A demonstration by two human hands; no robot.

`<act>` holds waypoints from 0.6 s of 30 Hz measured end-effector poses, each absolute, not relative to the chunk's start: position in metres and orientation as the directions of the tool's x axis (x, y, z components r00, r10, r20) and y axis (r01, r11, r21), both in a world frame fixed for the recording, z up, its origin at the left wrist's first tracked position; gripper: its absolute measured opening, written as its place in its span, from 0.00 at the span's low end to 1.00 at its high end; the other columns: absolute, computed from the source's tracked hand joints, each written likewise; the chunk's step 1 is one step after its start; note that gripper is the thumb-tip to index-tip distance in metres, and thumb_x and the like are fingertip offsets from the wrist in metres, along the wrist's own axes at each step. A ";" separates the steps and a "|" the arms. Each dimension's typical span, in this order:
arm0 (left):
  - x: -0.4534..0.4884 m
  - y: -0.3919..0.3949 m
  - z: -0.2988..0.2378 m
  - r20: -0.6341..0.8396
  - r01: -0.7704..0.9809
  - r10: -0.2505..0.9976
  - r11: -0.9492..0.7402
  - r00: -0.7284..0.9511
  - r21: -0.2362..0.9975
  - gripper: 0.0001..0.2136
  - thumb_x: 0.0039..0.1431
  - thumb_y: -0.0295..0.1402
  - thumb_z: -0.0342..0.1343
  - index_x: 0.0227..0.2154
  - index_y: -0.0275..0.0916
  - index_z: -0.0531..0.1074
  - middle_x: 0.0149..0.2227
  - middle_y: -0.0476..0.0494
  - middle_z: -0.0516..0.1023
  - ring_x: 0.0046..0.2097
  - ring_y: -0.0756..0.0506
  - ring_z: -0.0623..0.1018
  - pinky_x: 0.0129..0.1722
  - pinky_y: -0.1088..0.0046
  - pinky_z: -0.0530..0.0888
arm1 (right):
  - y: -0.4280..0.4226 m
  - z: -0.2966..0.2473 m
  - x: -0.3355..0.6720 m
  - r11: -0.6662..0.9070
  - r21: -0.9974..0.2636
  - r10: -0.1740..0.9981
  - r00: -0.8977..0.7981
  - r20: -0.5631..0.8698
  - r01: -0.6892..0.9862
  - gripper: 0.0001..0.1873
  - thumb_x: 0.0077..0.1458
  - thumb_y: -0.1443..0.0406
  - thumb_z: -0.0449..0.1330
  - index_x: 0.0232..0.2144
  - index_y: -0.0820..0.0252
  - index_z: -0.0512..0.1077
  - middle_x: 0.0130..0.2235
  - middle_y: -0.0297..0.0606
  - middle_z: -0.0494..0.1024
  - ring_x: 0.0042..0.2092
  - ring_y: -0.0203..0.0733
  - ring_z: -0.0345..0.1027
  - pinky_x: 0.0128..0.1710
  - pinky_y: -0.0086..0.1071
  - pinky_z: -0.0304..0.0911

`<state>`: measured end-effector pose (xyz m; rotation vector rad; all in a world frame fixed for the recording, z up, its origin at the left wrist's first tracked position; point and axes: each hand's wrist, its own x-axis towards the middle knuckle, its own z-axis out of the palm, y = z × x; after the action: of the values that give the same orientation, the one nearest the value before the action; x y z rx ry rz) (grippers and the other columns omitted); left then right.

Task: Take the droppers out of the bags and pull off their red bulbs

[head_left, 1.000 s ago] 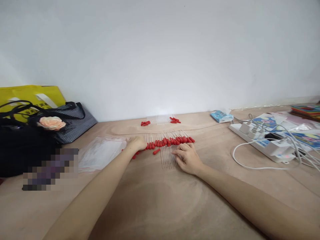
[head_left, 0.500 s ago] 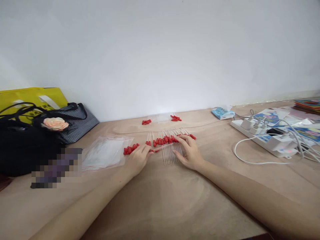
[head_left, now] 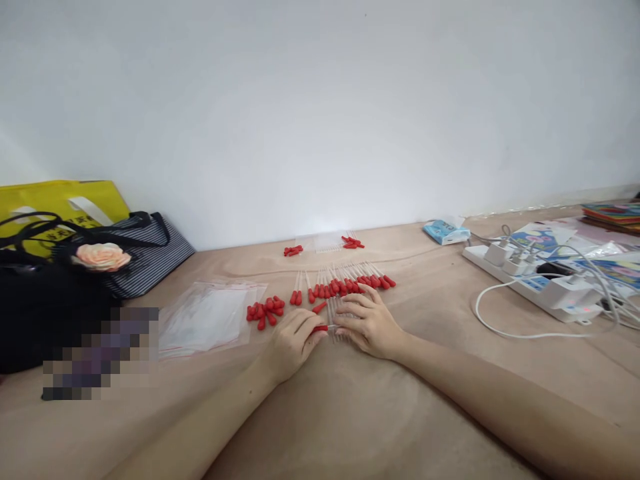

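Note:
My left hand (head_left: 293,341) pinches a red rubber bulb (head_left: 321,328) between thumb and fingers. Opposite it, my right hand (head_left: 373,328) grips a thin clear glass tube (head_left: 334,327), whose end meets the bulb; how far it goes in is too small to tell. Several loose glass tubes (head_left: 333,308) lie beneath my right fingers. One more red bulb (head_left: 319,308) rests just beyond my left fingertips. Farther off, a row of droppers (head_left: 325,288) with red bulbs points its glass tips toward the wall. A heap of loose red bulbs (head_left: 264,311) lies left of that row.
Clear plastic bags (head_left: 210,319) lie on the left, near a striped bag (head_left: 150,257) and a yellow bag (head_left: 45,200). More bulbs (head_left: 293,251) and droppers (head_left: 353,242) sit by the wall. At right are a tissue pack (head_left: 445,232) and a power strip (head_left: 520,283) with cables.
My hands have come together, the left moving right and nearer to me. A glass tube now shows between my right fingers, its end at the red bulb.

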<state>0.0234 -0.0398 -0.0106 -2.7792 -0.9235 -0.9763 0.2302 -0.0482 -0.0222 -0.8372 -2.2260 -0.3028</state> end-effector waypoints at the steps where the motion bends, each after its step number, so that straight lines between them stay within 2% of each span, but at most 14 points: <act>1: 0.023 -0.039 -0.011 0.580 0.560 0.514 -0.821 0.632 0.116 0.08 0.58 0.34 0.48 0.35 0.38 0.70 0.37 0.42 0.75 0.41 0.46 0.73 0.42 0.67 0.69 | -0.049 -0.022 0.230 0.765 -0.028 0.464 -0.520 0.717 0.644 0.09 0.56 0.61 0.52 0.35 0.53 0.72 0.39 0.33 0.76 0.46 0.40 0.63 0.52 0.44 0.45; 5: 0.023 -0.035 -0.012 0.544 0.544 0.478 -0.838 0.689 0.046 0.11 0.58 0.33 0.47 0.40 0.38 0.70 0.44 0.41 0.74 0.49 0.43 0.70 0.50 0.60 0.65 | -0.050 -0.022 0.230 0.769 -0.016 0.438 -0.509 0.741 0.639 0.10 0.56 0.63 0.52 0.35 0.54 0.72 0.38 0.33 0.77 0.45 0.40 0.64 0.54 0.44 0.45; 11: 0.024 -0.033 -0.014 0.604 0.488 0.378 -0.873 0.702 -0.020 0.10 0.59 0.31 0.47 0.40 0.36 0.69 0.42 0.42 0.76 0.49 0.45 0.71 0.52 0.60 0.65 | -0.047 -0.026 0.227 0.786 0.026 0.367 -0.501 0.784 0.617 0.10 0.56 0.63 0.53 0.38 0.55 0.71 0.33 0.33 0.78 0.43 0.38 0.66 0.55 0.45 0.45; 18: 0.023 -0.036 -0.011 0.606 0.486 0.360 -0.873 0.709 -0.050 0.08 0.58 0.31 0.47 0.32 0.38 0.71 0.39 0.46 0.77 0.48 0.45 0.72 0.52 0.58 0.63 | -0.048 -0.024 0.227 0.803 0.098 0.271 -0.507 0.819 0.588 0.07 0.55 0.67 0.53 0.31 0.57 0.71 0.26 0.31 0.78 0.42 0.37 0.68 0.55 0.43 0.46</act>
<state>0.0235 -0.0357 -0.0112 -2.7102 -0.6795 -0.8974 0.2270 -0.0483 -0.0242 -0.6323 -2.1179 -0.4637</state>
